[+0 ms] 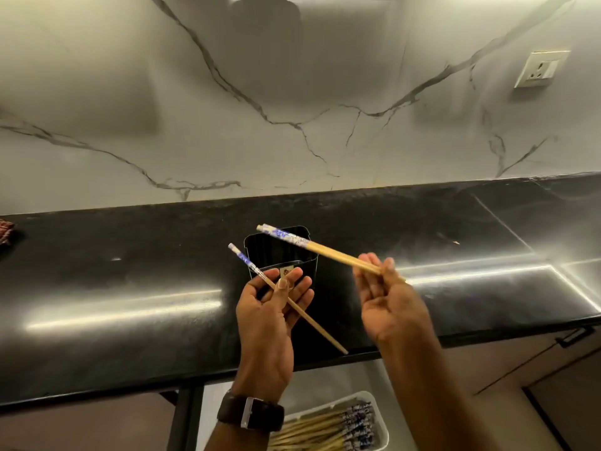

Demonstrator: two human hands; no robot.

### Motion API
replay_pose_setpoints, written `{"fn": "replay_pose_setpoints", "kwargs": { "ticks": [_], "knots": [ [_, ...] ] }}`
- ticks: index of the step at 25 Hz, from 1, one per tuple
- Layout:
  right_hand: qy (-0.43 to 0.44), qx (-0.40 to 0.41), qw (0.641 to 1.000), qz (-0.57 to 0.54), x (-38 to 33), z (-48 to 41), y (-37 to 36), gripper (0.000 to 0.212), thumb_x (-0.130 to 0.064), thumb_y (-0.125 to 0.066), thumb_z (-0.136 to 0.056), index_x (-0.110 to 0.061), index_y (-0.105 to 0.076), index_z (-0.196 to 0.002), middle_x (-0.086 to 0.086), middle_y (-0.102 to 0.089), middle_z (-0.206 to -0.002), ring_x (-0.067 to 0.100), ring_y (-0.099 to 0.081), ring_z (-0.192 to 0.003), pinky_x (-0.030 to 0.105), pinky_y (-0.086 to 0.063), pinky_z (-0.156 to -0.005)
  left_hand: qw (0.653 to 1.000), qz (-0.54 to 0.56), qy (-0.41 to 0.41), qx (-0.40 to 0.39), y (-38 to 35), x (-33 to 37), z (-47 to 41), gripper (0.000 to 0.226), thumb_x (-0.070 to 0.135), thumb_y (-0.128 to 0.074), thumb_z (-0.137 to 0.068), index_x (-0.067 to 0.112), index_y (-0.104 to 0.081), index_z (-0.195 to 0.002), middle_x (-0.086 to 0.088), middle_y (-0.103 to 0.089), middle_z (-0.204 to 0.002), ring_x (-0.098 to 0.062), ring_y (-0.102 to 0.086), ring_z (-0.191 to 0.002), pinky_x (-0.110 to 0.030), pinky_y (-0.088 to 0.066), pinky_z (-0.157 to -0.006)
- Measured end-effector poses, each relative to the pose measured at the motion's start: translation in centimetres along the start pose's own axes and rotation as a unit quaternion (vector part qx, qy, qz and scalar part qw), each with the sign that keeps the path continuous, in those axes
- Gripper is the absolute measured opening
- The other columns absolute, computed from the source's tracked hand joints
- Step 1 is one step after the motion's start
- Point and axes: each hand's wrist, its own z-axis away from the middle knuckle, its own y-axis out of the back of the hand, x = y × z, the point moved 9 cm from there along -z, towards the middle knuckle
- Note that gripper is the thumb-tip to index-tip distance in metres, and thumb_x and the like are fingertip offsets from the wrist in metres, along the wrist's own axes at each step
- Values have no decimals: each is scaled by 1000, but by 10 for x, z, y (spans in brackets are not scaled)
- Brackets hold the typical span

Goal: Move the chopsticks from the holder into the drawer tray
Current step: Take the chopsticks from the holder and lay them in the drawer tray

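Observation:
A black ribbed holder [294, 247] stands on the black counter, and nothing shows inside it. My left hand [270, 307] pinches one bamboo chopstick [317, 325] with a blue-and-white patterned end, angled from upper left to lower right in front of the holder. My right hand [388, 294] grips a pair of matching chopsticks [325, 250] by their thin ends, patterned tops pointing left over the holder's rim. Below the counter edge, a white drawer tray [382, 421] holds several of the same chopsticks [328, 429] lying side by side.
The glossy black counter [130, 288] runs left to right under a marble backsplash with a wall socket [540, 70]. A patterned cloth [6, 236] peeks in at the far left. Cabinet fronts with a dark handle [574, 336] sit at lower right.

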Motion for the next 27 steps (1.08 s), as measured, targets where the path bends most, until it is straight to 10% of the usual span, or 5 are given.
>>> {"fn": "replay_pose_setpoints", "kwargs": {
  "ticks": [17,20,27],
  "knots": [
    [7,10,917,398,67,66,90,29,-22,-86,-71,-8,-78,-95,6,-82,-87,26,-75,-96,39,-60,-87,996,37,30,76,24,-18,17,26,7,-50,-105,6,-65,-126,-11,-79,-97,-22,-78,-84,-35,-63,-69],
    [32,-43,874,484,61,69,79,15,-14,-82,-82,-17,-79,-96,-9,-82,-87,13,-76,-94,21,-57,-72,998,-40,41,35,27,-21,17,24,8,-52,-103,10,-68,-120,-7,-80,-93,-17,-76,-77,-30,-61,-67],
    [134,-232,807,526,15,45,-32,47,-4,-70,-95,-20,-56,-137,5,-79,-110,14,-79,-95,28,-64,-79,950,-248,109,-156,15,-45,35,25,2,-55,-100,9,-76,-110,-16,-77,-100,-27,-73,-88,-35,-58,-78]
  ]
}}
